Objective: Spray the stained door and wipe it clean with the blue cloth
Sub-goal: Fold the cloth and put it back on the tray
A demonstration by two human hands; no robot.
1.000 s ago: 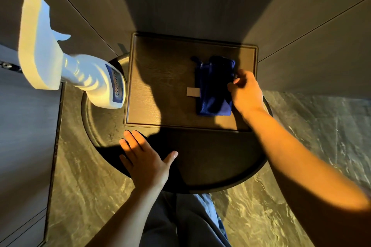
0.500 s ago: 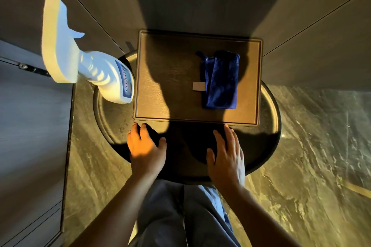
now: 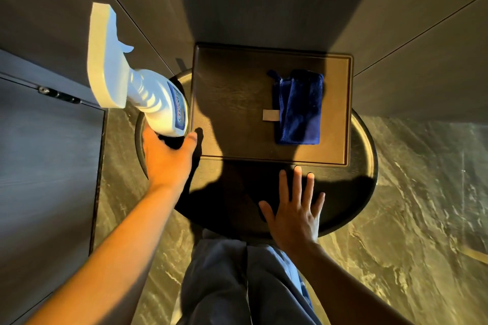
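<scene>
Dim round worktop (image 3: 364,140): left hand (image 3: 169,158) cups the spray bottle (image 3: 158,111) at its left edge, grip half-closed; right hand (image 3: 295,214) rests flat and empty, steadying, blue cloth (image 3: 298,108) waiting on the tray (image 3: 232,103).

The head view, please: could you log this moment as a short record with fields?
spray bottle: white, standing at the left edge of the round table
left hand: wrapping the bottle's base, grip not fully visible
right hand: flat and open on the table
blue cloth: folded on the wooden tray, untouched
</scene>
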